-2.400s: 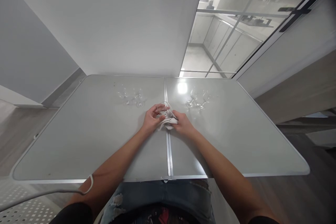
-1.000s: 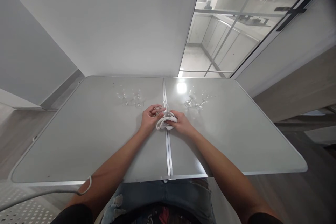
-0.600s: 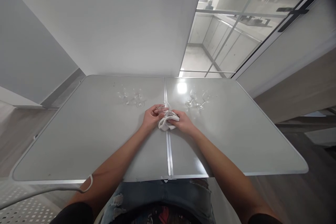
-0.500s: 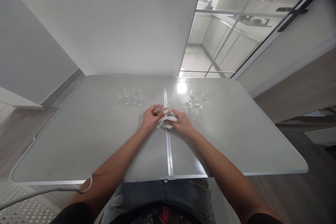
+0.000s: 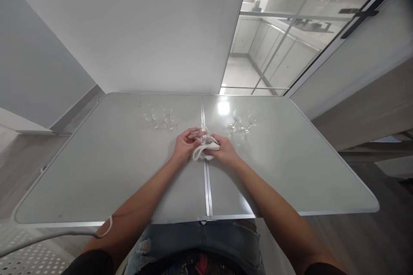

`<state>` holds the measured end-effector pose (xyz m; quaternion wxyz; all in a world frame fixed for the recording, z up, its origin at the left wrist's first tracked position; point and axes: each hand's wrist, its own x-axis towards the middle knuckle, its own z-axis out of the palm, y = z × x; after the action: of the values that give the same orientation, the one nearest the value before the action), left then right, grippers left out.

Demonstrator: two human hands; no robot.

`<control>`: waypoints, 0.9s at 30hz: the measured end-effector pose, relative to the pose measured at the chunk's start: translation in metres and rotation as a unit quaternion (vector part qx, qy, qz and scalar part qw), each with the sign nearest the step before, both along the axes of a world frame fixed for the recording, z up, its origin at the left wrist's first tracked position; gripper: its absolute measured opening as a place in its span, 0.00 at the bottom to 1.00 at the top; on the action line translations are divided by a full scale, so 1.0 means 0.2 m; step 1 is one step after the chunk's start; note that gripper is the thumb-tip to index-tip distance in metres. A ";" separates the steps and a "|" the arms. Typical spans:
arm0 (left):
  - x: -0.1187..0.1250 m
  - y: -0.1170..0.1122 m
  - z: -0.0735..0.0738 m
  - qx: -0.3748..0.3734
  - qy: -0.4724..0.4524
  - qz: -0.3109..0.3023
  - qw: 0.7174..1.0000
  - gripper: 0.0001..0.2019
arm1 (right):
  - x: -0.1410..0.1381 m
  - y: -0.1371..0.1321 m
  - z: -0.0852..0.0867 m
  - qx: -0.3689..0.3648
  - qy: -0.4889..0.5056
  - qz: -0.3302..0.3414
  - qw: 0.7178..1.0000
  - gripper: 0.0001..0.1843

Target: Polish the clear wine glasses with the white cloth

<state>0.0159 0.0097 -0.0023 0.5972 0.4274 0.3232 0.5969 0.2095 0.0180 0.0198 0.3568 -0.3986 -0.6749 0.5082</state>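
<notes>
Over the table's middle seam, my left hand (image 5: 185, 144) is closed around the bowl of a clear stemmed glass (image 5: 205, 138), its fingers curled on the glass's left side. My right hand (image 5: 223, 149) grips a bunched white cloth (image 5: 206, 151) and presses it against the lower part of the same glass. The cloth hides the foot of the glass and some of my right fingertips. Both hands are close together, just above the table (image 5: 129, 172).
Beyond my left hand stand clear stemmed glasses (image 5: 172, 127). Two more stemmed glasses (image 5: 232, 126) stand beyond my right hand. A white wall (image 5: 155, 30) borders the table's far edge, beside a glass-paned sliding door (image 5: 277, 47). A pale cable (image 5: 64, 233) reaches my left forearm.
The cloth has shifted in my right hand, with a wider loop hanging on its left. More of the glass shows above it. Both hands stay nearly in place.
</notes>
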 end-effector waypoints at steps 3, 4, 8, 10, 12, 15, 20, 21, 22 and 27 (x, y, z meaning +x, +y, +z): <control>0.01 0.01 0.00 -0.006 0.004 0.011 1.000 0.31 | 0.00 0.00 -0.01 0.059 -0.044 -0.035 0.997 0.13; 0.01 0.00 0.00 -0.005 -0.005 0.001 1.000 0.31 | 0.00 0.00 -0.01 0.044 -0.029 -0.019 0.998 0.13; 0.00 -0.02 0.02 0.016 -0.040 -0.063 0.997 0.32 | 0.03 0.01 -0.01 -0.123 0.115 0.107 0.980 0.16; -0.01 -0.03 0.03 0.018 -0.042 -0.091 0.995 0.34 | 0.04 0.01 0.00 -0.176 0.157 0.147 0.961 0.17; -0.01 -0.03 0.03 0.014 -0.036 -0.097 0.995 0.36 | 0.04 0.00 0.00 -0.169 0.151 0.149 0.963 0.16; 0.00 -0.02 0.02 0.005 -0.022 -0.057 0.998 0.34 | 0.02 -0.01 0.00 -0.064 0.060 0.059 0.994 0.16; -0.01 0.00 0.02 -0.009 -0.006 -0.051 0.999 0.32 | -0.01 -0.01 -0.01 0.019 -0.020 -0.017 0.999 0.16; -0.01 0.00 0.03 -0.009 -0.013 -0.064 0.998 0.32 | -0.01 -0.01 -0.01 -0.011 0.007 0.012 1.000 0.16; -0.01 -0.01 0.04 -0.009 -0.021 -0.079 0.997 0.33 | 0.00 -0.01 -0.01 -0.051 0.043 0.049 0.997 0.16; -0.02 -0.06 0.09 -0.001 -0.037 -0.165 0.986 0.37 | 0.05 0.00 -0.03 -0.209 0.182 0.198 0.940 0.18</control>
<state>0.0110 -0.0017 0.0163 0.6992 0.4521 0.2263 0.5055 0.2192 0.0182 0.0143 0.2742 -0.2228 -0.5420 0.7625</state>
